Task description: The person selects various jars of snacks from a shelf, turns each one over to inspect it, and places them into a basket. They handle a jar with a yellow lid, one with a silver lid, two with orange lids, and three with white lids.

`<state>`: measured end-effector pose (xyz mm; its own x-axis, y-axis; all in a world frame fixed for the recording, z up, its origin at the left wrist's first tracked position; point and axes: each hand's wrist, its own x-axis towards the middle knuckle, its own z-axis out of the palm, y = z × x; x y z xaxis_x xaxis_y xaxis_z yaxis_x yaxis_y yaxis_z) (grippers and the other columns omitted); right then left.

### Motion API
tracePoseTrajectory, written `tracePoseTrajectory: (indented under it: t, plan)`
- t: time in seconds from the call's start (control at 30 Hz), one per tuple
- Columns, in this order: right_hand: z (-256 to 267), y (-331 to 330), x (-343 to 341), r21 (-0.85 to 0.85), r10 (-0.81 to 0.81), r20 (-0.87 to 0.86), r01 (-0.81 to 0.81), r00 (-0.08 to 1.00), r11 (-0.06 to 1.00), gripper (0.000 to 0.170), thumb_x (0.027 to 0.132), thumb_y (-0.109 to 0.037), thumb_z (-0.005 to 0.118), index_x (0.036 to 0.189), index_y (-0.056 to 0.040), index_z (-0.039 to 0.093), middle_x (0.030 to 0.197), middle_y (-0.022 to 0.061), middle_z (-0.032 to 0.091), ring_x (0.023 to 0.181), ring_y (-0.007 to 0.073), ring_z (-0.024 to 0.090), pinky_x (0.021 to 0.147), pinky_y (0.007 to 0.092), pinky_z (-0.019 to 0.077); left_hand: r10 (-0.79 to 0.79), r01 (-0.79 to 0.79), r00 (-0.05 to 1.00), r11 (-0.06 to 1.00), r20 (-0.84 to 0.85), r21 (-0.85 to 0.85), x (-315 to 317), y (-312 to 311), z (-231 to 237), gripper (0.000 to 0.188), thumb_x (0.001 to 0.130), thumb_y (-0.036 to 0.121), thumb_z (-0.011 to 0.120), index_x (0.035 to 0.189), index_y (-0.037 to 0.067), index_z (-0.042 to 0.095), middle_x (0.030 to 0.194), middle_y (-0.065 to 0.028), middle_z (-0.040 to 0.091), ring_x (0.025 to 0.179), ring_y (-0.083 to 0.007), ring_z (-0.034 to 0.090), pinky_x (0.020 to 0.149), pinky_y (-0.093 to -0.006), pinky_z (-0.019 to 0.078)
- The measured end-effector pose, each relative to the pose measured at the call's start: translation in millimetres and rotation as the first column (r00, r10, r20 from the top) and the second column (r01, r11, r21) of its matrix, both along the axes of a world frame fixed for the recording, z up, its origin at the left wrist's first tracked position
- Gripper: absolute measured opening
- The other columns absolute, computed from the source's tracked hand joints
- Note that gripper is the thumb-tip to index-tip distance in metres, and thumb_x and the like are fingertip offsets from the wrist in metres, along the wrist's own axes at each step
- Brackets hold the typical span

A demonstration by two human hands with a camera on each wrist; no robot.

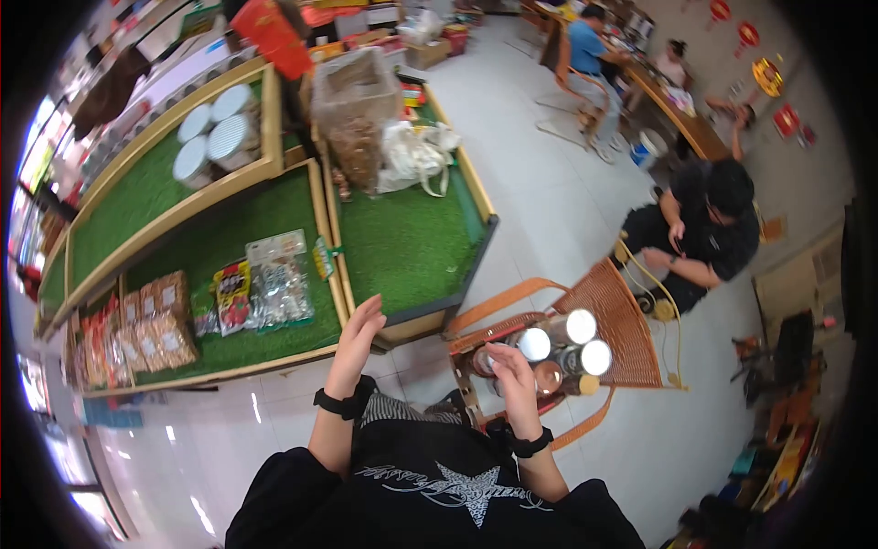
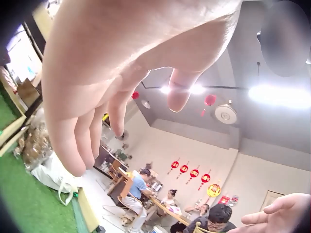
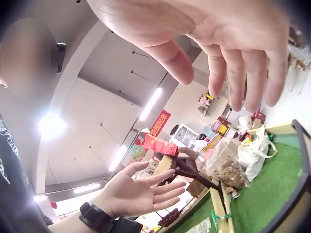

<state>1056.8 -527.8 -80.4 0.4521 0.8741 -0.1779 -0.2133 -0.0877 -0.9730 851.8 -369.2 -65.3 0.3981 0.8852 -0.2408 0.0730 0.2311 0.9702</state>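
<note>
Both hands are held up in front of the body, palms turned toward each other, with nothing between them. My left hand [image 1: 355,348] has straight fingers and is nearest the front corner of the green display stand [image 1: 393,265]. The right hand [image 1: 517,389], fingers extended, overlaps the near side of a woven brown basket [image 1: 617,320] in the head view. Several jars stand in that basket, among them one with a white lid [image 1: 578,327]. In the left wrist view, the left fingers [image 2: 68,145] are spread from the thumb. The right wrist view shows the right palm [image 3: 194,24] holding nothing.
On the stand lie a clear bag of brown pieces [image 1: 352,137], a white cloth bag [image 1: 416,160], flat packets [image 1: 279,279] and bagged goods [image 1: 165,320]. Lidded jars [image 1: 229,142] occupy the upper tray. A person in black [image 1: 713,220] sits beyond the basket; others sit by a wooden table [image 1: 681,110].
</note>
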Motion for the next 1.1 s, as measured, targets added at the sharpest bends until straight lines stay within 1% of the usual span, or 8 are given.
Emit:
tracePoseTrajectory:
  t: [0.27, 0.3, 0.6, 0.73, 0.77, 0.93, 1.0, 1.1]
  plan:
    - [24.1, 69.5, -78.4, 0.016, 0.053, -0.057, -0.052, 0.997, 0.999, 0.024, 0.085, -0.003, 0.047, 0.108, -0.0012, 0.054, 0.111, 0.0074, 0.056, 0.103, 0.0141, 0.05, 0.088, 0.0269, 0.0386, 0.206, -0.206, 0.978, 0.978, 0.037, -0.015, -136.9, 15.2, 4.5, 0.051, 0.087, 0.025, 0.048, 0.132, 0.003, 0.038, 0.132, -0.0178, 0.041, 0.123, -0.0247, 0.039, 0.101, -0.0346, 0.0291]
    - [20.2, 80.4, -93.4, 0.092, 0.056, -0.01, -0.055, 0.998, 0.994, 0.023, 0.086, -0.004, 0.047, 0.108, -0.0014, 0.054, 0.112, 0.0076, 0.056, 0.102, 0.0145, 0.05, 0.088, 0.0268, 0.0381, 0.225, -0.225, 0.974, 0.974, 0.034, -0.004, -157.4, 18.9, 7.0, 0.051, 0.087, 0.025, 0.048, 0.132, 0.003, 0.038, 0.132, -0.0178, 0.041, 0.123, -0.0247, 0.039, 0.101, -0.0346, 0.0291]
    - [6.0, 146.3, -236.9, 0.037, 0.285, -0.074, -0.283, 0.956, 0.958, 0.024, 0.085, -0.003, 0.047, 0.108, 0.001, 0.053, 0.111, 0.0103, 0.056, 0.108, 0.0185, 0.05, 0.096, 0.0294, 0.0352, 0.464, -0.464, 0.883, 0.886, 0.068, -0.015, -313.7, 27.4, 16.2, 0.048, 0.086, 0.026, 0.05, 0.13, 0.005, 0.042, 0.127, -0.0136, 0.047, 0.118, -0.0202, 0.043, 0.099, -0.0328, 0.0304]
    - [7.4, 166.3, -273.3, 0.078, 0.368, -0.059, -0.363, 0.928, 0.928, 0.025, 0.085, -0.003, 0.047, 0.109, 0.0015, 0.052, 0.113, 0.0114, 0.055, 0.11, 0.019, 0.049, 0.097, 0.0301, 0.0348, 0.52, -0.518, 0.852, 0.854, 0.067, -0.035, -351.0, 27.4, 13.7, 0.049, 0.087, 0.027, 0.049, 0.129, 0.004, 0.042, 0.127, -0.0128, 0.047, 0.115, -0.0207, 0.045, 0.098, -0.0327, 0.0318]
    - [5.5, 169.7, -278.4, 0.089, 0.391, -0.016, -0.388, 0.92, 0.917, 0.027, 0.086, -0.009, 0.048, 0.111, 0.0002, 0.052, 0.114, 0.0106, 0.056, 0.109, 0.018, 0.05, 0.095, 0.029, 0.0343, 0.526, -0.525, 0.847, 0.85, 0.079, -0.033, -357.2, 27.0, 11.5, 0.049, 0.087, 0.027, 0.049, 0.13, 0.003, 0.041, 0.126, -0.0134, 0.047, 0.115, -0.0221, 0.046, 0.098, -0.0334, 0.0325]
    - [15.0, 188.4, -291.9, 0.03, 0.446, -0.022, -0.446, 0.895, 0.895, 0.032, 0.086, -0.01, 0.048, 0.116, 0.0014, 0.047, 0.116, 0.0132, 0.055, 0.111, 0.0197, 0.049, 0.095, 0.0298, 0.0344, 0.569, -0.567, 0.816, 0.822, 0.099, -0.054, -370.6, 23.3, -3.0, 0.049, 0.089, 0.028, 0.046, 0.131, 0.003, 0.04, 0.127, -0.015, 0.046, 0.118, -0.0249, 0.044, 0.099, -0.035, 0.032]
    - [14.8, 199.8, -290.8, 0.046, 0.448, -0.016, -0.447, 0.894, 0.893, 0.033, 0.086, -0.005, 0.047, 0.118, 0.0039, 0.045, 0.117, 0.0166, 0.053, 0.114, 0.0223, 0.047, 0.098, 0.0319, 0.0341, 0.583, -0.568, 0.8, 0.812, 0.142, -0.133, -371.8, 26.7, -10.9, 0.05, 0.091, 0.034, 0.041, 0.132, 0.004, 0.038, 0.129, -0.0153, 0.045, 0.119, -0.0257, 0.044, 0.1, -0.0368, 0.0311]
    - [20.0, 216.2, -291.4, 0.03, 0.421, -0.03, -0.42, 0.907, 0.907, 0.035, 0.086, -0.005, 0.047, 0.119, 0.0038, 0.044, 0.118, 0.0172, 0.052, 0.114, 0.0224, 0.047, 0.098, 0.0318, 0.0343, 0.553, -0.538, 0.821, 0.833, 0.144, -0.129, -373.9, 40.4, -13.8, 0.055, 0.093, 0.042, 0.033, 0.132, 0.004, 0.037, 0.13, -0.0162, 0.044, 0.12, -0.0271, 0.042, 0.101, -0.0388, 0.0293]
